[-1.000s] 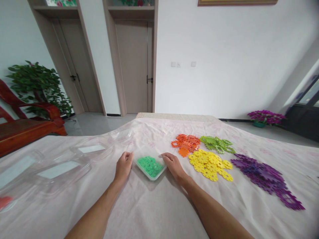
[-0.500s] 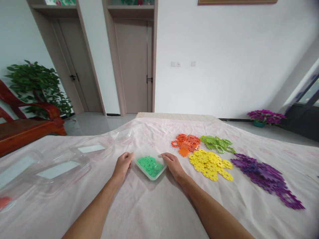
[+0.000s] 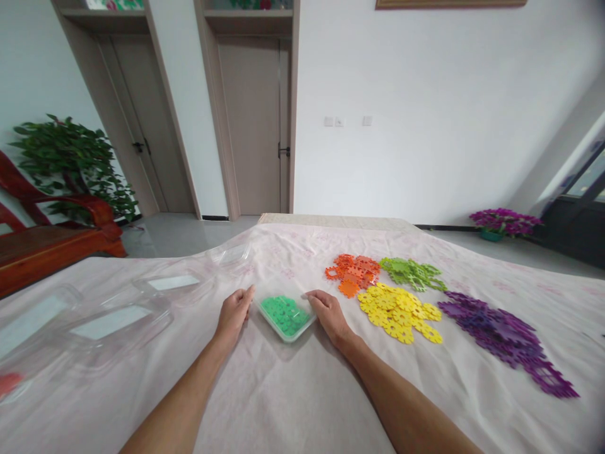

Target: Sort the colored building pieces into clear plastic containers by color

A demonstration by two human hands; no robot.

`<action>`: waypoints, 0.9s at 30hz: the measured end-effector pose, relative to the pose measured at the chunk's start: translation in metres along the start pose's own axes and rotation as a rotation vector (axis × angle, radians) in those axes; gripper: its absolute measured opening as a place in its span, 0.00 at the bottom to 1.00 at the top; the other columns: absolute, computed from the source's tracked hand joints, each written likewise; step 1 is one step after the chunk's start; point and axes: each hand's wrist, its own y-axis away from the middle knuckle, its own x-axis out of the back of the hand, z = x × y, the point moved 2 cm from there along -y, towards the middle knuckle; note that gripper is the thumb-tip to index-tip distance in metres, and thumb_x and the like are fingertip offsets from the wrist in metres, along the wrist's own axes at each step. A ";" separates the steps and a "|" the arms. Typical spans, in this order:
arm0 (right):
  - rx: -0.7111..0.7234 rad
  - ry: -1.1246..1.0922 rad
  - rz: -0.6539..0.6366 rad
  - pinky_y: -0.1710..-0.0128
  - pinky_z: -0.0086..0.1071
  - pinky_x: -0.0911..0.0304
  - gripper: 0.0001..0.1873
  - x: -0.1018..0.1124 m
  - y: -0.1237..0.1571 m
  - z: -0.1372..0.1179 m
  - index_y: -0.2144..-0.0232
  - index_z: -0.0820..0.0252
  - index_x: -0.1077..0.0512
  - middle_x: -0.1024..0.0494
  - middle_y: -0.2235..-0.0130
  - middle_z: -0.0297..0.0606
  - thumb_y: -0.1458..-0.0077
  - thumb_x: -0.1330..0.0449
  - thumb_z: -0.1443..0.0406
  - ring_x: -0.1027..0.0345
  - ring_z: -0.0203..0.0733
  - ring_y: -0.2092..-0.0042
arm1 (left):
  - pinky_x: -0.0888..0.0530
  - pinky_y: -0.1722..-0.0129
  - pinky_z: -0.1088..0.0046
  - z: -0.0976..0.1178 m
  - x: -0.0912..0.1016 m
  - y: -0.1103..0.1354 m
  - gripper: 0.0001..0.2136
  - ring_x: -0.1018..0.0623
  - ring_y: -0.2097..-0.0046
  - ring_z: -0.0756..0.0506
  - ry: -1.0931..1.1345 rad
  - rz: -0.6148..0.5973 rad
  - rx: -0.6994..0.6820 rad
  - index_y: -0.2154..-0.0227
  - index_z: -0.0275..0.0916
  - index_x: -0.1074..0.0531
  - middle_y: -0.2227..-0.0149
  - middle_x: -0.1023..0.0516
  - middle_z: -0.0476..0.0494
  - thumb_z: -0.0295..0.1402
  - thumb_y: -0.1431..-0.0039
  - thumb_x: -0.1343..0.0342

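Note:
A small clear tray [image 3: 302,330] filled with green snowflake pieces [image 3: 285,314] sits on the pale cloth in front of me. My left hand [image 3: 233,313] grips the tray's left edge with its fingers curled. On the tray's right edge my right hand [image 3: 329,313] does the same, fingers bent over the rim. Right of the tray lie sorted heaps of flat pieces: orange [image 3: 353,272], light green [image 3: 413,272], yellow [image 3: 399,305] and purple [image 3: 505,338].
Several empty clear containers [image 3: 118,321] lie on the cloth to the left, one at the far left holding something red [image 3: 8,383]. A red wooden bench [image 3: 51,236] and a potted plant [image 3: 70,164] stand beyond the table's left side.
My left fingers have stretched slightly toward the tray's far left corner. The tray, my right hand and the heaps have stayed where they were.

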 end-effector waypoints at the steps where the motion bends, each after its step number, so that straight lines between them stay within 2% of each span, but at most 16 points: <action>1: 0.002 0.000 0.000 0.61 0.34 0.37 0.19 0.000 0.000 0.000 0.67 0.63 0.19 0.19 0.67 0.39 0.48 0.45 0.57 0.29 0.47 0.62 | 0.44 0.81 0.79 0.000 0.000 0.000 0.26 0.41 0.81 0.54 0.004 0.005 -0.003 0.80 0.41 0.41 0.84 0.43 0.58 0.60 0.48 0.43; 3: 0.009 0.001 -0.008 0.61 0.34 0.37 0.20 0.000 0.000 0.001 0.66 0.62 0.19 0.19 0.67 0.39 0.48 0.45 0.56 0.29 0.47 0.62 | 0.42 0.81 0.79 0.000 0.000 0.000 0.25 0.40 0.81 0.54 0.021 0.024 -0.013 0.77 0.40 0.36 0.83 0.40 0.58 0.59 0.49 0.42; 7: 0.023 0.009 -0.021 0.60 0.35 0.37 0.21 0.001 0.000 0.002 0.64 0.63 0.19 0.19 0.66 0.39 0.47 0.46 0.57 0.29 0.46 0.62 | 0.40 0.80 0.79 0.002 0.000 0.001 0.27 0.36 0.79 0.54 0.053 0.039 -0.032 0.63 0.38 0.26 0.75 0.32 0.55 0.59 0.52 0.40; 12: 0.015 0.029 -0.006 0.61 0.35 0.37 0.20 0.000 0.000 -0.001 0.65 0.63 0.18 0.19 0.67 0.40 0.47 0.46 0.57 0.28 0.47 0.62 | 0.42 0.82 0.79 -0.002 0.000 0.003 0.29 0.37 0.79 0.54 0.080 -0.004 -0.049 0.59 0.36 0.23 0.73 0.34 0.54 0.60 0.49 0.44; 14: 0.010 0.019 0.006 0.62 0.34 0.37 0.20 0.000 0.000 0.000 0.66 0.63 0.18 0.19 0.67 0.40 0.48 0.46 0.57 0.28 0.47 0.62 | 0.43 0.82 0.79 -0.005 0.000 0.003 0.29 0.38 0.79 0.54 0.101 -0.002 -0.058 0.60 0.36 0.23 0.75 0.35 0.55 0.59 0.47 0.44; 18: -0.008 -0.024 0.011 0.62 0.34 0.38 0.20 0.000 -0.003 0.006 0.66 0.64 0.18 0.19 0.67 0.40 0.48 0.45 0.56 0.29 0.46 0.63 | 0.43 0.81 0.79 -0.006 0.001 0.002 0.26 0.39 0.80 0.54 0.103 0.010 -0.040 0.70 0.36 0.27 0.81 0.40 0.57 0.59 0.49 0.43; 27: -0.109 -0.113 0.003 0.71 0.29 0.46 0.19 0.002 -0.007 0.010 0.70 0.65 0.19 0.25 0.75 0.35 0.50 0.40 0.54 0.38 0.37 0.72 | 0.44 0.83 0.79 0.002 0.003 0.002 0.22 0.40 0.82 0.54 0.034 -0.014 0.025 0.80 0.41 0.38 0.83 0.41 0.57 0.55 0.50 0.42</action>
